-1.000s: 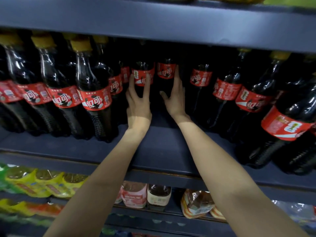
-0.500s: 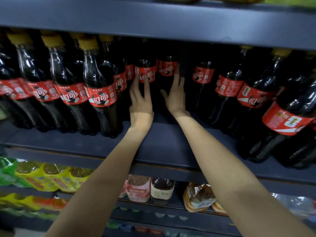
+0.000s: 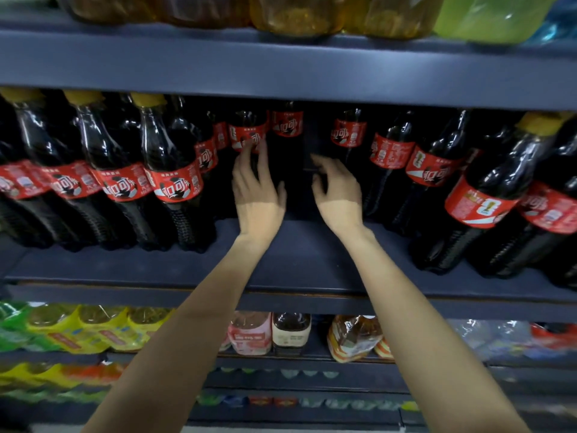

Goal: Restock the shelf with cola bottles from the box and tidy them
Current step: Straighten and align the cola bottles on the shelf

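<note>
Tidying back-row bottle [image 3: 286, 157]: left hand [image 3: 257, 195] and right hand [image 3: 338, 195] flank it, fingers loose, gripping nothing; next, a forward pull.

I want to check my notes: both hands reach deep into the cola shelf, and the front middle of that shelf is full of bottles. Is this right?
Not quite. In the head view the left hand and right hand do reach deep into the cola shelf, but its front middle is bare; the cola bottles there stand only at the back.
</note>
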`<action>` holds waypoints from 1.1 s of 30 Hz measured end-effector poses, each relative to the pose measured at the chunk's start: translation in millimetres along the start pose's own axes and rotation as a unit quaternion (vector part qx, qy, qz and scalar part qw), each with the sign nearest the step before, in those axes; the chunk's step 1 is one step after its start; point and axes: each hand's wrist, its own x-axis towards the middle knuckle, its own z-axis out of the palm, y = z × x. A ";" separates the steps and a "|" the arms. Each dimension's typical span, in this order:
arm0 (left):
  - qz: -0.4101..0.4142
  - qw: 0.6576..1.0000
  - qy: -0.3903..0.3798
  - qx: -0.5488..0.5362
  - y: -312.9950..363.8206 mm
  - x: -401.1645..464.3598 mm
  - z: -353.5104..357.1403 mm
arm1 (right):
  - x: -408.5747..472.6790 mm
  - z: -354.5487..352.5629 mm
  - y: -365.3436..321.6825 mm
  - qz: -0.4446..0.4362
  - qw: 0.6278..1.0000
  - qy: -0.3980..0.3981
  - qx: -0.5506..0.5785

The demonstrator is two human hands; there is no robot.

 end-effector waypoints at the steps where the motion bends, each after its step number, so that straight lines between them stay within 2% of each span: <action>1: 0.027 0.998 0.004 -0.047 9.8 -0.6 0.3 | -10.7 -5.9 2.2 -0.006 1.000 0.030 -0.004; 3: 0.017 0.988 -0.043 -0.151 32.9 4.8 7.3 | -27.7 -18.1 7.7 0.002 0.996 0.084 -0.032; 4: -0.035 0.973 -0.094 -0.207 43.4 10.7 13.9 | -33.5 -23.4 10.8 0.016 0.993 0.102 -0.051; 6: -0.161 0.916 -0.203 -0.305 59.4 24.7 30.8 | -40.9 -31.3 18.3 0.045 0.988 0.119 -0.092; 7: -0.195 0.887 -0.246 -0.338 64.3 31.5 40.3 | -43.3 -34.8 22.2 0.057 0.984 0.121 -0.114; 9: -0.200 0.861 -0.286 -0.369 68.9 40.6 57.2 | -46.9 -40.7 27.9 0.080 0.978 0.116 -0.151; 11: -0.159 0.874 -0.289 -0.358 68.2 42.6 72.9 | -49.2 -43.0 30.6 0.104 0.972 0.107 -0.183; 14: -0.140 0.900 -0.263 -0.317 70.8 37.4 83.4 | -50.6 -41.0 30.2 0.120 0.965 0.096 -0.213; 17: -0.133 0.955 -0.174 -0.202 71.6 31.8 82.0 | -50.0 -36.9 29.3 0.118 0.962 0.097 -0.224; 20: -0.109 0.983 -0.107 -0.102 65.4 31.4 78.5 | -54.2 -28.7 29.5 0.121 0.962 0.093 -0.224; 25: -0.051 0.992 -0.098 -0.057 63.6 33.0 85.6 | -56.2 -16.9 28.7 0.129 0.970 0.078 -0.189; 33: -0.059 0.991 -0.115 -0.027 60.8 35.0 87.5 | -54.9 -13.8 30.3 0.124 0.969 0.055 -0.205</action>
